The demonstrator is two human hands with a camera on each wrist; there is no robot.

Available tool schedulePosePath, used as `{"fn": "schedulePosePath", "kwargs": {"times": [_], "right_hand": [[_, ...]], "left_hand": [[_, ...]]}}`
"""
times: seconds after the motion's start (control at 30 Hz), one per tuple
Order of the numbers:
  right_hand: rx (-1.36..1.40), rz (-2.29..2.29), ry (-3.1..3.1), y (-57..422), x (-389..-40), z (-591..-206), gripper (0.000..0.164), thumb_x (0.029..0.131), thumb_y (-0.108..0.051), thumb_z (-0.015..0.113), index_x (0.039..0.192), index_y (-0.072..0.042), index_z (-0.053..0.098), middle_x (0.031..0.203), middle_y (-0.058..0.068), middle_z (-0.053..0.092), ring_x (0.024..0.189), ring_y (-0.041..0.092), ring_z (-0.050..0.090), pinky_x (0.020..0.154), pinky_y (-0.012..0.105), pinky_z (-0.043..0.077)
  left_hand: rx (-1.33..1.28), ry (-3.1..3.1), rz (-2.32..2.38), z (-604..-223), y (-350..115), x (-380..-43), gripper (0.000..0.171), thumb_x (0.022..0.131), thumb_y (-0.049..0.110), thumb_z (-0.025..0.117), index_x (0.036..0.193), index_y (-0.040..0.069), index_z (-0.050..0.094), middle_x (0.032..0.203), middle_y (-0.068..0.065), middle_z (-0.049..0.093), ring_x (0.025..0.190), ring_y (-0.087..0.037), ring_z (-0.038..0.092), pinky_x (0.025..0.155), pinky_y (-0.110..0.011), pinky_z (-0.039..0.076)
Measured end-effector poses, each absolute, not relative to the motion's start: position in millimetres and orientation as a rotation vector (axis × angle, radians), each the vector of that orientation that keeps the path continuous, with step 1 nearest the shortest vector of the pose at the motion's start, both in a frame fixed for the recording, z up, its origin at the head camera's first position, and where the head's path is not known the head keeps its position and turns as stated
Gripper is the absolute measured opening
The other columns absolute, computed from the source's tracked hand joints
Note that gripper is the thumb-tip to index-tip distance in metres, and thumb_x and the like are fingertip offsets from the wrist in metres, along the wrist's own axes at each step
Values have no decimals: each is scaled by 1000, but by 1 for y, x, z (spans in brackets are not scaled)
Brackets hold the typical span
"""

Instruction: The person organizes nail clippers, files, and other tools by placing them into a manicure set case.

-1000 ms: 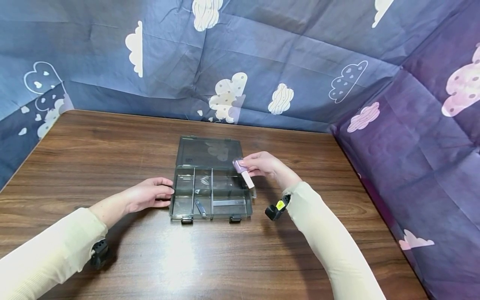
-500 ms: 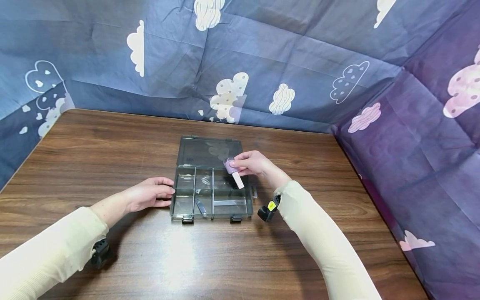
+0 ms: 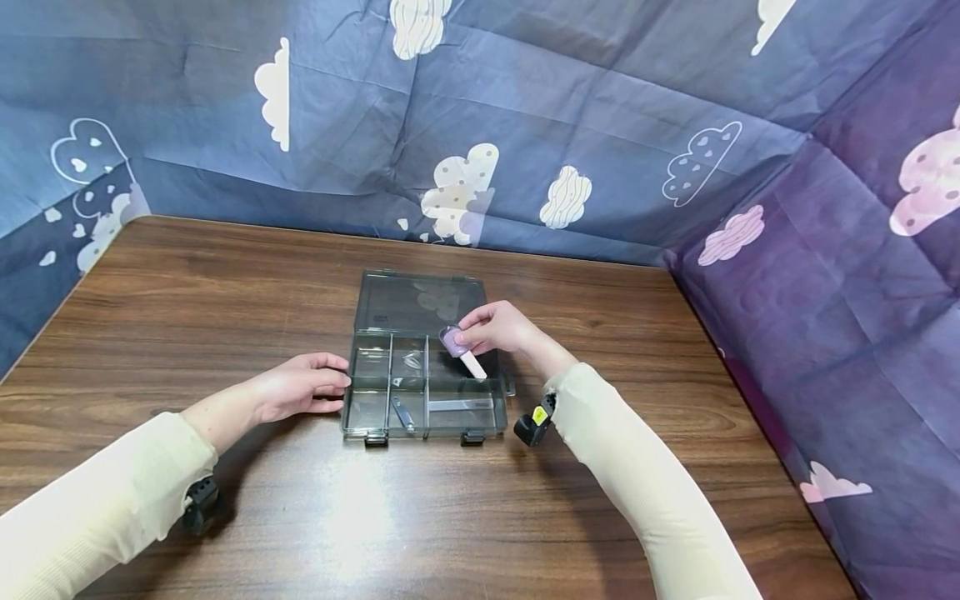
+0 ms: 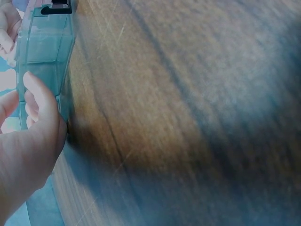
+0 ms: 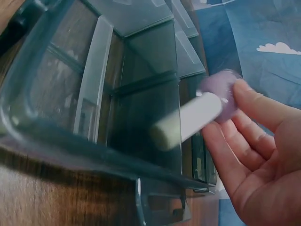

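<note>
My right hand (image 3: 498, 327) pinches a nail polish bottle (image 3: 454, 342) by its purple glass body, the long white cap tilted down. It hovers over the back right compartment of a smoky clear divided box (image 3: 366, 435). In the right wrist view the cap (image 5: 202, 113) reaches past the box wall. My left hand (image 3: 303, 387) rests its fingers against the box's left side; in the left wrist view its thumb and fingers (image 4: 42, 96) lie at that wall. A nail clipper (image 3: 402, 414) lies in the front middle compartment, a pale flat strip (image 3: 459, 405) in the front right one.
The box lid (image 3: 420, 304) lies folded back behind it on the wooden table (image 3: 225, 292). Small clear pieces (image 3: 412, 360) sit in the back middle compartment. Two black latches (image 3: 472, 437) stick out at the front. A cloud-print cloth (image 3: 337, 183) hangs behind the table.
My right hand has moved left with the nail polish bottle, from the box's right edge to over the back right compartment, and slightly lower. The left hand stays at the box's side.
</note>
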State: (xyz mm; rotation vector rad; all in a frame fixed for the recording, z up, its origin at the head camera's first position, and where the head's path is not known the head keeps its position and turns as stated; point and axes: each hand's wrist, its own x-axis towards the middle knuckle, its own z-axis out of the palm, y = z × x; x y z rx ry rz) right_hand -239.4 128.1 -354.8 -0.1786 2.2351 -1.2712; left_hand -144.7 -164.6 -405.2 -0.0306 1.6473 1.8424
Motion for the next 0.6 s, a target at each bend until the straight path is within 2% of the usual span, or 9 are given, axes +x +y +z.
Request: {"fn": "schedulePosePath", "kwargs": {"times": [0.17, 0.43, 0.6], "right_hand": [[-212, -1248, 2288, 127, -237, -352, 25, 82, 4, 63, 104, 15, 61, 66, 0, 64, 57, 7, 61, 65, 29, 60], [-114, -1380, 2231, 133, -239, -344, 30, 85, 6, 59, 112, 19, 54, 67, 2, 63, 57, 7, 61, 63, 25, 59], [-82, -1407, 2225, 140, -241, -346, 32, 85, 6, 59, 114, 18, 53, 69, 3, 63, 58, 7, 61, 66, 27, 60]], "left_hand": [[-32, 1646, 1847, -406, -165, -145, 24, 92, 5, 50, 112, 2, 38, 89, 2, 51, 83, -6, 53, 80, -21, 55], [-20, 1657, 1838, -406, -164, -144, 26, 92, 6, 50, 114, 0, 37, 90, 2, 50, 83, -6, 53, 80, -21, 55], [-26, 1668, 1829, -404, -166, -144, 26, 92, 7, 50, 114, 0, 38, 89, 2, 52, 83, -6, 53, 80, -22, 55]]}}
